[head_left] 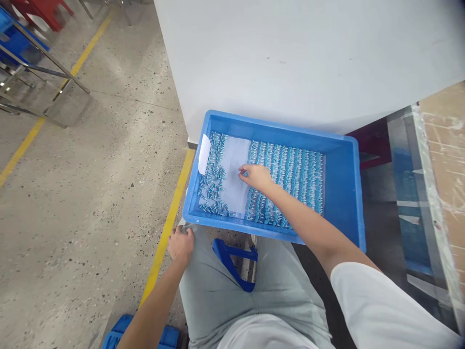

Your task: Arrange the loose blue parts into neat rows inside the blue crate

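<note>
Resting on the left knee of the grey trousers (199, 271), just left of the frame's lower centre, the left hand (180, 245) looks relaxed, its fingers bent over the cloth and nothing seen in its grasp. Just up and to the right, at the left end of the blue tub (276, 132) in mid-frame, small blue pieces (212, 182) lie loose and jumbled; handling them well would, I judge, mean picking them singly with a light fingertip pinch, so that neighbours are not dragged along. Next comes a bare strip of white sheet (234, 160), near the frame's centre, which seems good room for turning a piece straight. Over that strip is the right hand (257, 177), palm down, thumb and fingertips drawn close together and pointing left; whether a piece sits between them I cannot tell. Farther right, ordered rows (290, 165) of such pieces run from near the tub's far wall toward its near one. The right forearm (305, 211) slants over them from the lower right, so it seems wise to carry it high enough to brush nothing out of line.
</note>
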{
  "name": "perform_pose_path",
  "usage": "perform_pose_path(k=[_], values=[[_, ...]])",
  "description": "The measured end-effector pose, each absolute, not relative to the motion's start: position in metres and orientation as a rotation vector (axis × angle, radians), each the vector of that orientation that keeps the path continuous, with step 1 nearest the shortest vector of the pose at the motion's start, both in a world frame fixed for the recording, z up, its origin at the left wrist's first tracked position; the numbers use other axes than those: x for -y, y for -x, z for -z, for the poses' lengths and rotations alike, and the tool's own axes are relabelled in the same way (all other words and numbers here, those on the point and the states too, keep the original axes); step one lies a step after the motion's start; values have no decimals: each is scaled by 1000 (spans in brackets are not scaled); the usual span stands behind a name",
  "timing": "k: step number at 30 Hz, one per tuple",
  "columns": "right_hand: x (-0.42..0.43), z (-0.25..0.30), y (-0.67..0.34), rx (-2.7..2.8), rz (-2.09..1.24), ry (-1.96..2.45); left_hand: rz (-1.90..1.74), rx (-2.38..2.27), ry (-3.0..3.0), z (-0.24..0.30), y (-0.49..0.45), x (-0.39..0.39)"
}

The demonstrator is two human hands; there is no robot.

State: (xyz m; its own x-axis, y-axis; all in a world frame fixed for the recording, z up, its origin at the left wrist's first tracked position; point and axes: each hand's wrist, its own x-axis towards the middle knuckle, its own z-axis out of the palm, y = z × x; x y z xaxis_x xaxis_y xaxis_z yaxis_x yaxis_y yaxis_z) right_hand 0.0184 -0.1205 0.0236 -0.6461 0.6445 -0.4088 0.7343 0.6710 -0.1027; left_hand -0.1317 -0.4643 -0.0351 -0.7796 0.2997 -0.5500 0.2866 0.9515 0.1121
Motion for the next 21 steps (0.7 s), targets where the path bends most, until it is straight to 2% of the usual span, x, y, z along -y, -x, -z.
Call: perform_pose_path(k=[10,21], values=[[121,-10,48,-2650,512,-918,-22,-2517,-394,32,131,462],[115,-8,35,-2622,526,-943,-20,-2502,-385,27,130,459]])
